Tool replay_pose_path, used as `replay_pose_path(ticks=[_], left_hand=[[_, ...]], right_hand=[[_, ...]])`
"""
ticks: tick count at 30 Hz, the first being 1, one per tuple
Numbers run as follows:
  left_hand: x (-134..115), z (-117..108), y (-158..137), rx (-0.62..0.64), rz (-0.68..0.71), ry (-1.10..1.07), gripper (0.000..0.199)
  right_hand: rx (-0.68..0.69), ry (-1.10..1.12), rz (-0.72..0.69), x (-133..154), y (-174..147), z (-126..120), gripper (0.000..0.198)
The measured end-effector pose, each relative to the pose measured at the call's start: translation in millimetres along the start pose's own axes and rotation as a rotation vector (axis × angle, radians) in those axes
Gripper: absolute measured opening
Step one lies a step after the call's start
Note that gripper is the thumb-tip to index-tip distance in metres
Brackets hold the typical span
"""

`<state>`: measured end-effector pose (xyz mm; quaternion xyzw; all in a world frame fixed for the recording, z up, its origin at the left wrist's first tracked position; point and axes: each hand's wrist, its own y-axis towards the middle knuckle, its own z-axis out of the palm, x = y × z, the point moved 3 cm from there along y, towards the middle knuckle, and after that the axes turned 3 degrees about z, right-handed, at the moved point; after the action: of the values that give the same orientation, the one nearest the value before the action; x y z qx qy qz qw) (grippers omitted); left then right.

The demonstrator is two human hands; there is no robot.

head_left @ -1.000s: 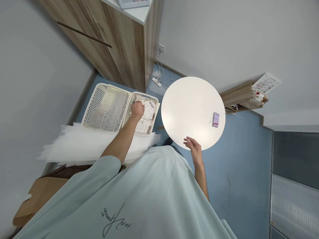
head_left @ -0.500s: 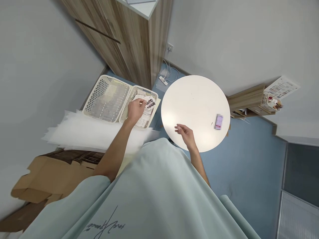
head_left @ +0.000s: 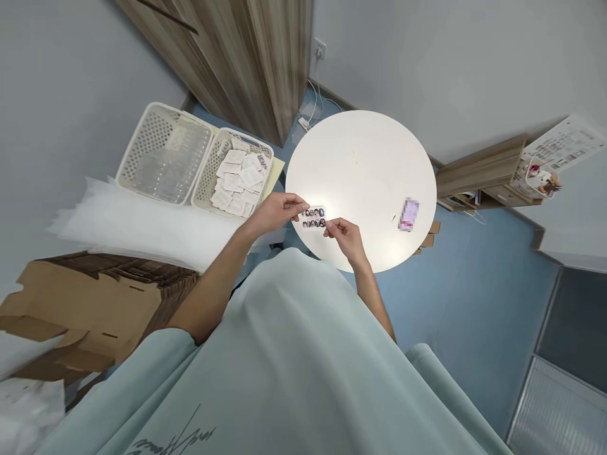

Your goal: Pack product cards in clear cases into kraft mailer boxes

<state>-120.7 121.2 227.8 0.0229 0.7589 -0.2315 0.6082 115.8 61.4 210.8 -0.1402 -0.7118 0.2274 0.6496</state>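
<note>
A small white card of press-on nails point(head_left: 313, 217), with two rows of dark glossy pieces, is held over the near left edge of the round white table point(head_left: 365, 151). My left hand point(head_left: 281, 211) pinches its left end between thumb and fingers. At the opposite end, my right hand point(head_left: 345, 236) has its thumb and fingertips closed on the lower right corner. To the left stands a white plastic basket point(head_left: 202, 189) filled with small white cards point(head_left: 237, 180); one near its right side shows dark pieces.
Another white basket point(head_left: 133, 148) holds clear plastic sleeves. White foam sheets point(head_left: 123, 221) and flattened cardboard boxes point(head_left: 95, 303) lie at the left. A blurred purple item point(head_left: 408, 215) rests on the table's right side. A wooden cabinet point(head_left: 246, 69) stands behind; cables lie beside it.
My left hand has moved right from the basket to above the table, bringing the card along. My right hand has closed on the card's other end. The view has shifted slightly.
</note>
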Motion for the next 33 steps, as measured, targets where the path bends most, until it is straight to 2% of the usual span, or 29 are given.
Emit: replay_pose_path(ticks=[4, 7, 12, 14, 17, 23, 27, 33], left_hand=[[-7, 17, -1, -0.036, -0.012, -0.086, 0.066], [-9, 26, -4, -0.041, -0.030, -0.247, 0.068], [-12, 42, -8, 0.141, -0.022, -0.552, 0.084], [-14, 47, -9, 0.206, -0.023, -0.610, 0.090], [-14, 52, -10, 0.226, -0.028, -0.631, 0.095], [-5, 47, -9, 0.086, -0.042, -0.540, 0.086], [3, 46, -13, -0.032, -0.095, -0.479, 0.083], [7, 51, -23, -0.113, -0.103, -0.447, 0.083]], right_hand=[[-0.018, 0.033, -0.023, 1, -7, -12, 0.065], [-0.006, 0.077, -0.034, 6, -11, -17, 0.065], [0.096, 0.191, 0.021, 11, -18, -13, 0.067], [0.130, 0.232, 0.039, 10, -20, -10, 0.068], [0.109, 0.224, 0.041, 7, -23, -7, 0.068], [-0.221, 0.066, -0.076, 12, -33, -4, 0.053], [-0.230, -0.098, -0.140, 23, -42, 10, 0.042], [-0.256, -0.307, -0.220, 24, -44, 29, 0.033]])
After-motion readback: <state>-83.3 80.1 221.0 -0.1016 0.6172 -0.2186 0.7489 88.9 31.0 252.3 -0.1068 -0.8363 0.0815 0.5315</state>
